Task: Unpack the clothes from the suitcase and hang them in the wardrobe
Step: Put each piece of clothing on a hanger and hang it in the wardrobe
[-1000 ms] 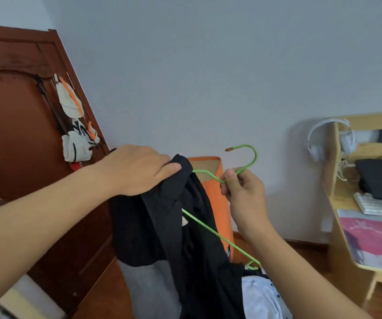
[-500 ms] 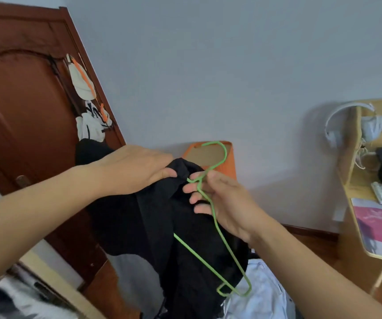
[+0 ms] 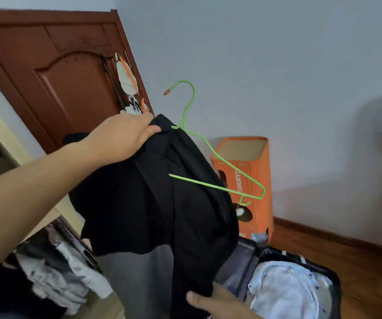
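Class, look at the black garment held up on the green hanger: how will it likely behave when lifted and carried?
The black garment is probably floppy: it sags in folds below the left hand. It seems light, since one grip holds it up. It may slide off, as the green hanger sits tilted and only partly inside it.
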The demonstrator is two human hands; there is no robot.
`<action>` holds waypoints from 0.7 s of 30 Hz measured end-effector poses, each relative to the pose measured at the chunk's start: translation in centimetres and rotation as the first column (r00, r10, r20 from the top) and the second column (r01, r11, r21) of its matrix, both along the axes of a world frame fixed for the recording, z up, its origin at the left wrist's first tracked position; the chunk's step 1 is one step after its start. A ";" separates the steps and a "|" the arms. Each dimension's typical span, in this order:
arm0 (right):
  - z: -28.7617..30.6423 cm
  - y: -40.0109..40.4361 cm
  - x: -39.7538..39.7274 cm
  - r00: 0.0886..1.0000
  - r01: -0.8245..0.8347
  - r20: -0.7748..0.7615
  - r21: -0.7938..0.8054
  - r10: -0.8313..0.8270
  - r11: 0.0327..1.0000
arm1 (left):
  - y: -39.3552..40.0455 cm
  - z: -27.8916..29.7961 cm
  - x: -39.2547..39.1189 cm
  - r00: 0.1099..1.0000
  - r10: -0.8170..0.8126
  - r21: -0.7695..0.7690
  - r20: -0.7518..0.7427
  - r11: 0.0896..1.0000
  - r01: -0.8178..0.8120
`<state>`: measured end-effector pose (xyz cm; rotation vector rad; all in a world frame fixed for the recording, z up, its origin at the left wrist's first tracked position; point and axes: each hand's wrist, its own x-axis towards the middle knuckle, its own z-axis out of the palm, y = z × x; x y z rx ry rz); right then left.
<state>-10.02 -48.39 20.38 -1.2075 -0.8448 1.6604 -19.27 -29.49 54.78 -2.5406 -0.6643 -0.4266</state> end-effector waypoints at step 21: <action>22.5 1.3 21.9 0.557 0.518 0.477 0.440 -0.680 0.733 | -3.1 -4.2 -3.0 0.936 0.131 0.053 0.326 0.986 -0.156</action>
